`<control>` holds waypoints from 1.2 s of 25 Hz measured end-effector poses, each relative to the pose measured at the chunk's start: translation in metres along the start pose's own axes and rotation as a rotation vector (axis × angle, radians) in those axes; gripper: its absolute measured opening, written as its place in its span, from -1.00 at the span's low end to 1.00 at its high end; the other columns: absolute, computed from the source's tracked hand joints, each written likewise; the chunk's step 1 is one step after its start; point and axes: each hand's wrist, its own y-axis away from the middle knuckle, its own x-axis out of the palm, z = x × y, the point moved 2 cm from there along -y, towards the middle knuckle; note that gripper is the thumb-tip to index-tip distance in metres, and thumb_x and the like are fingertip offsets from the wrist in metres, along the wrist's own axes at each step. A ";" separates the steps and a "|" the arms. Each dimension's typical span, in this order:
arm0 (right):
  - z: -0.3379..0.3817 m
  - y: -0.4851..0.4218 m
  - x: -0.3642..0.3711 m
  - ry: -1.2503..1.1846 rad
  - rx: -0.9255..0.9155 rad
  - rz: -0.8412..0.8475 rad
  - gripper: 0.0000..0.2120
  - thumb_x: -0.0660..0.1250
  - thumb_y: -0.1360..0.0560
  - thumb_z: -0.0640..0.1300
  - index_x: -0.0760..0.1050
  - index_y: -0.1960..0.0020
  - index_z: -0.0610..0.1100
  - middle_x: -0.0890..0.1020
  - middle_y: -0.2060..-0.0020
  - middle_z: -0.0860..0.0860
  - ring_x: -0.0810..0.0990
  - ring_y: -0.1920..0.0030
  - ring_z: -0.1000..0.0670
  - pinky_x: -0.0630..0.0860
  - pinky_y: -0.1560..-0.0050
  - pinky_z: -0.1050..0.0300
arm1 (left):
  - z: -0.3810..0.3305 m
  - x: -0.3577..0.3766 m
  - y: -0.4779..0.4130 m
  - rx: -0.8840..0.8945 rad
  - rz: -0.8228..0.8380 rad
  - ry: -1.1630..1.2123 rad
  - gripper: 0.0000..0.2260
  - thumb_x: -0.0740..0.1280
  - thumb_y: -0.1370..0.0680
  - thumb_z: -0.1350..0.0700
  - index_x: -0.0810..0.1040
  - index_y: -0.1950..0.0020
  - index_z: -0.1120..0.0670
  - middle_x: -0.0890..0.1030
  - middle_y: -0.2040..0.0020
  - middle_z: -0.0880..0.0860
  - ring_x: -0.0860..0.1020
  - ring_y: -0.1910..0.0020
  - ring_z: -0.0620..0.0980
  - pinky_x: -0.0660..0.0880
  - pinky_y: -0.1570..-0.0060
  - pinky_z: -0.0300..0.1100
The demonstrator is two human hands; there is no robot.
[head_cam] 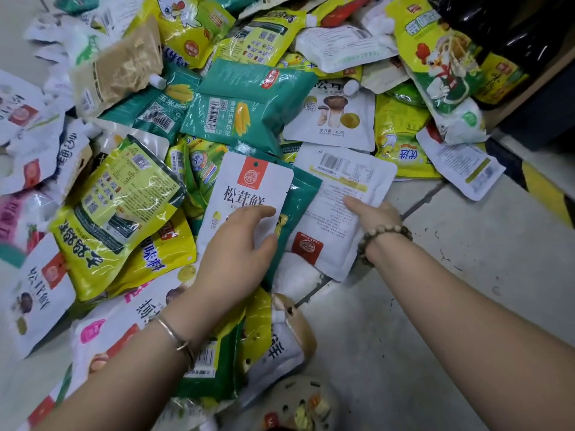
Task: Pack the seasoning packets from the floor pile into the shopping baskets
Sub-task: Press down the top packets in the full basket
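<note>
A big pile of seasoning packets (255, 107) in green, yellow and white covers the floor. My left hand (236, 256) grips the lower part of a white mushroom seasoning packet (249, 185) with a red logo, which lies face up on the pile. Just to its right, my right hand (373, 214) pinches the right edge of a second white packet (333, 200) that shows its printed back and a barcode. My thumb is on top of it and my fingers are hidden beneath. No shopping basket is in view.
Bare grey tiled floor (466, 275) stretches to the right of the pile. A yellow-and-black striped edge (541, 194) and a dark ledge with a black bag (513, 32) border the far right. A beige perforated shoe (298, 405) sits at the bottom.
</note>
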 end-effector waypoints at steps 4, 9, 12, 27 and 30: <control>0.010 0.015 -0.049 -0.158 -0.188 -0.002 -0.76 0.42 -0.38 -0.34 0.57 -0.04 -0.23 0.67 0.09 -0.10 0.65 0.15 -0.05 0.59 0.13 0.08 | -0.004 0.006 0.002 -0.141 -0.015 0.288 -0.76 0.28 -0.55 0.21 0.54 -0.18 0.00 0.55 -0.09 -0.10 0.50 -0.07 -0.17 0.39 -0.05 -0.27; 0.034 0.035 -0.077 -0.351 -0.096 0.351 -0.59 0.32 -0.33 -0.27 0.50 -0.17 -0.22 0.69 0.06 -0.08 0.68 0.08 -0.07 0.61 0.22 0.10 | -0.016 0.017 0.002 -0.350 0.105 0.690 -0.77 0.43 -0.43 0.00 0.58 -0.06 -0.01 0.65 -0.02 -0.02 0.61 -0.02 -0.10 0.51 -0.03 -0.26; 0.033 0.054 -0.040 -0.313 -0.123 0.455 -0.67 0.32 -0.29 -0.31 0.54 -0.05 -0.24 0.70 0.17 -0.09 0.68 0.17 -0.06 0.61 0.24 0.09 | -0.020 0.022 0.005 -0.509 0.302 1.015 -0.56 0.44 -0.21 -0.10 0.61 -0.01 0.08 0.70 0.08 0.05 0.67 0.11 -0.03 0.60 0.19 -0.18; 0.012 0.068 0.060 -0.017 0.085 0.177 -0.73 0.24 -0.52 0.09 0.43 0.22 -0.09 0.58 0.32 -0.04 0.53 0.37 0.00 0.38 0.40 0.23 | 0.055 -0.072 0.003 -0.647 -0.207 0.914 -0.61 0.46 -0.24 0.14 0.59 -0.05 0.14 0.70 0.14 0.13 0.66 0.35 0.11 0.54 0.47 0.01; -0.012 0.074 0.082 0.143 0.080 0.179 -0.76 0.39 -0.38 0.10 0.48 0.22 -0.06 0.64 0.18 -0.04 0.62 0.18 -0.07 0.52 0.17 0.03 | 0.078 -0.084 0.003 -0.673 -0.302 0.921 -0.70 0.45 -0.36 0.21 0.60 -0.08 0.11 0.71 0.11 0.06 0.69 0.22 0.05 0.57 0.39 -0.05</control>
